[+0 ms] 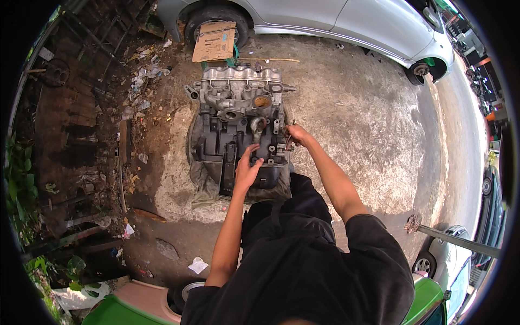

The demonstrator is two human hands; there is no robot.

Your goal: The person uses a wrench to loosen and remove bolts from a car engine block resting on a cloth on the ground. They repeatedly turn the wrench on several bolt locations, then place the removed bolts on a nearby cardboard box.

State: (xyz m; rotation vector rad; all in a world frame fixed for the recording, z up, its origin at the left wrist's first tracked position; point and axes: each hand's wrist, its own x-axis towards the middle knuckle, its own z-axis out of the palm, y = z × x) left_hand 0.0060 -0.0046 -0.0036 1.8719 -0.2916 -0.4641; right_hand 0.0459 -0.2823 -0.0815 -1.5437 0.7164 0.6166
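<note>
Concrete ground [357, 124] bears engine block [238, 124], cardboard [215, 41], litter [142, 81]

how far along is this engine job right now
Done: the engine is out of any car, sitting on the concrete ground. In hand: the left hand rests on its dark lower half while the right hand holds a small tool at its side. Left: it looks largely assembled.

The engine [238, 124] sat on the ground [352, 124], with a cardboard sheet [215, 40] behind it and a car [325, 21] beyond that. The left hand [246, 170] rested on the engine's near end; the right hand [295, 135], at its right edge, possibly held a small tool.
</note>
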